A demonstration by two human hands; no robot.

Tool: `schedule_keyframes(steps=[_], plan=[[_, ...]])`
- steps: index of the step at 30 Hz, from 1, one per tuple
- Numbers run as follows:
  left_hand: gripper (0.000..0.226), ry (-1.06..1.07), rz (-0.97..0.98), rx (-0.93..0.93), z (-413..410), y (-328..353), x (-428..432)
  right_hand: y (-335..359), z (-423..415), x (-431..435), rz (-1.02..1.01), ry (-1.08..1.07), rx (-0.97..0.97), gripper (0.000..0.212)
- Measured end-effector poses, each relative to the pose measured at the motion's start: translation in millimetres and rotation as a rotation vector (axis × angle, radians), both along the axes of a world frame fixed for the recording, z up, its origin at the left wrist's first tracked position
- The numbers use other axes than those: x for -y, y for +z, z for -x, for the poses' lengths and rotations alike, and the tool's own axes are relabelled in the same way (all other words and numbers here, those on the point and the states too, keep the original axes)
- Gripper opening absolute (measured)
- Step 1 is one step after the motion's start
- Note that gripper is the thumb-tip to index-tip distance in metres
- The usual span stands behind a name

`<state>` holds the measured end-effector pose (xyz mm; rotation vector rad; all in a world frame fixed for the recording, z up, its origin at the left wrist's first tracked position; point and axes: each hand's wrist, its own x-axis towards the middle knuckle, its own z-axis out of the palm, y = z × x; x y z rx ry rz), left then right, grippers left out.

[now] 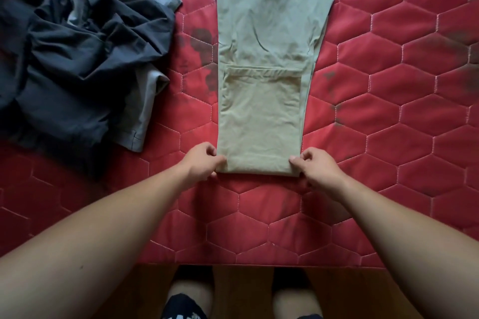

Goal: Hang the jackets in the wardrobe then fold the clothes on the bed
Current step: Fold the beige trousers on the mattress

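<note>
now the left hand (201,160) and right hand (315,164) pinch the folded end of the trousers (261,80) near the bed's (401,137) front edge. one fold made, more needed; the dark pile (72,59) by the left edge waits unfolded.

No text, label, brand or number can be read; white marks on the black cloth (181,309) at 6 o'clock are too blurred.

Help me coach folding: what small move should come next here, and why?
Probably flip the near doubled end away over the rest: the left hand and right hand pinch its corners, and most of the khaki trousers lies flat beyond it.
</note>
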<state>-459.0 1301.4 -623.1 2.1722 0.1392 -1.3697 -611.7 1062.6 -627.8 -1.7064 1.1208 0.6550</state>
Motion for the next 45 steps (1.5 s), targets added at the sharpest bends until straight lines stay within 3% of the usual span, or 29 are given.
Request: schedule_keyframes(steps=[7,11,15,20,23,27,30,33,35,38,41,45], plan=[[0.014,-0.369,-0.106,0.048,20.5,-4.8,-16.1,-5.8,25.1,-13.9,0.062,0.258,-0.100,0.027],[0.019,-0.455,-0.131,-0.055,44.6,-4.1,-28.9,-3.5,47.4,-27.1,-0.036,0.263,-0.209,0.025],[0.020,-0.311,-0.111,-0.076,50.2,-3.1,-29.7,-1.4,51.8,-32.5,-0.067,0.227,-0.235,0.022],[0.012,-0.177,-0.068,0.224,6.8,-3.1,-1.6,-0.7,11.2,-11.4,0.149,0.156,-0.090,0.030],[0.012,-0.061,-0.006,0.347,-21.0,-3.3,19.0,0.2,-23.6,4.1,0.166,0.065,0.038,0.019],[0.025,0.027,0.059,0.357,-35.6,-5.1,34.6,1.4,-49.1,13.3,0.117,-0.073,0.099,0.020],[0.050,0.069,0.096,0.385,-30.9,-3.3,34.0,6.6,-53.1,12.0,0.223,-0.065,0.122,0.042],[0.061,-0.062,0.037,0.484,-31.7,-2.0,34.2,12.8,-53.8,13.4,0.472,0.143,0.190,0.062],[0.053,-0.138,0.034,0.453,-37.9,-3.4,37.2,13.0,-57.1,15.7,0.402,0.267,0.144,0.059],[0.044,-0.211,0.014,0.424,-52.2,-6.8,44.1,10.6,-65.6,20.3,0.275,0.234,0.084,0.051],[0.035,-0.286,-0.036,0.461,-67.6,-4.3,48.6,11.9,-76.0,23.0,0.352,0.271,0.166,0.041],[0.035,-0.587,0.061,0.513,-77.0,0.6,54.5,12.9,-91.2,29.6,0.362,0.433,0.249,0.034]])
